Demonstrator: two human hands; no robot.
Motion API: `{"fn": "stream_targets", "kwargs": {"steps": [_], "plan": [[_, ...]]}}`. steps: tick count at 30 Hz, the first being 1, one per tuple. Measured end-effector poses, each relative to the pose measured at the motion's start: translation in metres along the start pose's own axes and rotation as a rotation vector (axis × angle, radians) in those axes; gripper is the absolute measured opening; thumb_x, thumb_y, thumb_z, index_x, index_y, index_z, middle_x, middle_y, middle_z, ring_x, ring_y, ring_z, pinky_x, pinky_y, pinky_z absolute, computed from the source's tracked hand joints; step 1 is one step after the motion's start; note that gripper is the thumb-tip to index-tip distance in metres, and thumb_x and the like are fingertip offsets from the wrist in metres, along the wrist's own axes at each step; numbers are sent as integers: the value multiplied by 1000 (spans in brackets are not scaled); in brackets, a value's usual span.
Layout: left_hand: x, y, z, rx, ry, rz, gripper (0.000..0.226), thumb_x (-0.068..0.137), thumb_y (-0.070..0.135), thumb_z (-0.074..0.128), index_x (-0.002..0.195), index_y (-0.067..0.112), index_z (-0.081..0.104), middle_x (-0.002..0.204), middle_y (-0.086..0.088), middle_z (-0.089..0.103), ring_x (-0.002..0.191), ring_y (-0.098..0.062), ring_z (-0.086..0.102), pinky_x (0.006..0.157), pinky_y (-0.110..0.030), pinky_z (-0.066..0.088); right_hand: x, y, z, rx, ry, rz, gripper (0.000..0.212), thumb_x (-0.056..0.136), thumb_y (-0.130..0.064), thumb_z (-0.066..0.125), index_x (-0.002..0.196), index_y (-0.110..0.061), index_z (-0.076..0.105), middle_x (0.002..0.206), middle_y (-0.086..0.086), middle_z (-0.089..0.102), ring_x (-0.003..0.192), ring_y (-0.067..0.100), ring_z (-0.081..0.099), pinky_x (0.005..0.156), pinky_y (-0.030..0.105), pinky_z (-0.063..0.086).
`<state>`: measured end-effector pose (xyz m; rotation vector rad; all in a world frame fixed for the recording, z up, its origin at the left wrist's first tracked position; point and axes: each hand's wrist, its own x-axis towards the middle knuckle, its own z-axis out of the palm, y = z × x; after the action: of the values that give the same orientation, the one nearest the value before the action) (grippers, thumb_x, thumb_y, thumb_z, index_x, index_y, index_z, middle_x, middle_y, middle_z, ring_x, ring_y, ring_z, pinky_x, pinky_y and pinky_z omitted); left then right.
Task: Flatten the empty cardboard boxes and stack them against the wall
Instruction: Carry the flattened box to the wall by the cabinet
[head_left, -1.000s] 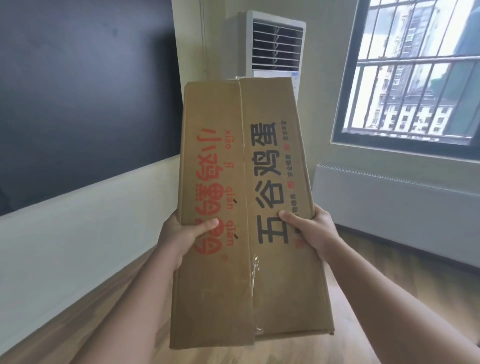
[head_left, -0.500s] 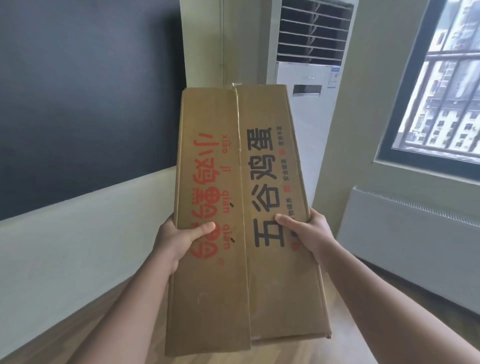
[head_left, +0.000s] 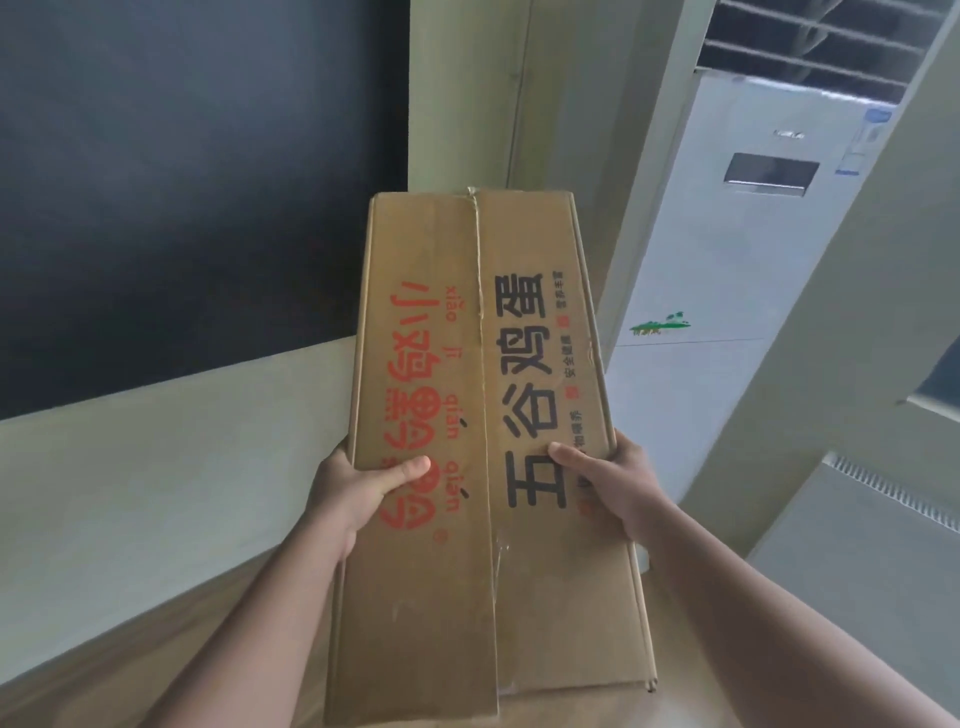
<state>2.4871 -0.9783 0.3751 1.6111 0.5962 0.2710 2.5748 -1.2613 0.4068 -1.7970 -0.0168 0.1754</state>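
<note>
From the head camera, a flattened cardboard box (head_left: 483, 441) is being held up in the air in front of the person, its long side running away from the camera and its printed face turned up toward the lens. Red characters are running along its left panel and black characters along its right panel, with a seam and a strip of clear tape between them. The left hand (head_left: 358, 488) is gripping the box's left edge, thumb lying across the red print and the fingers hidden behind the cardboard. The right hand (head_left: 613, 486) is gripping the right edge at about the same height, thumb pressing on the black print, fingers likewise tucked out of sight behind. Both forearms are reaching up from the lower corners, so the box is sitting between the two hands and touching nothing else that can be seen.

Behind the box, a dark panel (head_left: 197, 182) is covering the upper left of a pale wall (head_left: 156, 493). A white standing air conditioner (head_left: 727, 260) is rising to the right, just beyond the box's far corner. A low white radiator cover (head_left: 857, 545) is showing at the right, and a strip of wooden floor (head_left: 104, 691) is showing at the lower left.
</note>
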Motion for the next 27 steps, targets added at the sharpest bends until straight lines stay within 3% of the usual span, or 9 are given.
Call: {"fn": "stream_targets", "kwargs": {"steps": [7, 11, 14, 18, 21, 25, 27], "plan": [[115, -47, 59, -22, 133, -127, 78, 54, 43, 102, 121, 21, 69, 104, 6, 77, 92, -12, 70, 78, -31, 54, 170, 51, 25, -84, -138, 89, 48, 76, -35, 94, 116, -23, 69, 101, 4, 79, 86, 23, 78, 56, 35, 64], [169, -74, 101, -84, 210, -255, 77, 56, 37, 103, 122, 19, 67, 101, 8, 75, 88, -7, 66, 74, -26, 52, 265, 77, 34, -136, -262, 160, 49, 77, -35, 93, 118, -21, 70, 103, 2, 78, 89, 20, 76, 50, 27, 59], [203, -100, 117, -111, 270, -368, 85, 51, 44, 103, 123, 19, 66, 106, 6, 76, 94, -12, 69, 87, -33, 55, 321, 97, 50, -199, -340, 220, 54, 73, -38, 95, 119, -21, 71, 106, 3, 79, 94, 23, 76, 56, 31, 62], [239, -141, 132, -120, 296, -458, 72, 53, 41, 103, 112, 27, 63, 97, 13, 72, 83, -3, 64, 79, -26, 50, 376, 138, 76, -255, -408, 315, 55, 69, -39, 97, 114, -24, 69, 107, 4, 79, 97, 26, 76, 67, 41, 66], [271, -173, 140, -129, 291, -513, 62, 55, 35, 103, 103, 33, 64, 94, 15, 73, 84, -1, 66, 82, -26, 51, 411, 169, 99, -300, -437, 376, 57, 69, -41, 96, 115, -22, 68, 105, 5, 79, 93, 26, 77, 60, 37, 63], [318, -223, 150, -162, 291, -597, 59, 57, 27, 103, 105, 28, 70, 98, 9, 80, 85, -2, 71, 69, -17, 50, 459, 222, 126, -349, -473, 430, 60, 70, -44, 94, 119, -23, 66, 105, 3, 80, 91, 26, 78, 57, 34, 62], [345, -256, 155, -167, 287, -638, 60, 58, 24, 103, 111, 23, 73, 98, 6, 81, 88, -4, 73, 72, -19, 52, 488, 256, 146, -388, -515, 460, 65, 68, -48, 93, 122, -24, 64, 107, 4, 79, 95, 27, 77, 59, 35, 63]]}}
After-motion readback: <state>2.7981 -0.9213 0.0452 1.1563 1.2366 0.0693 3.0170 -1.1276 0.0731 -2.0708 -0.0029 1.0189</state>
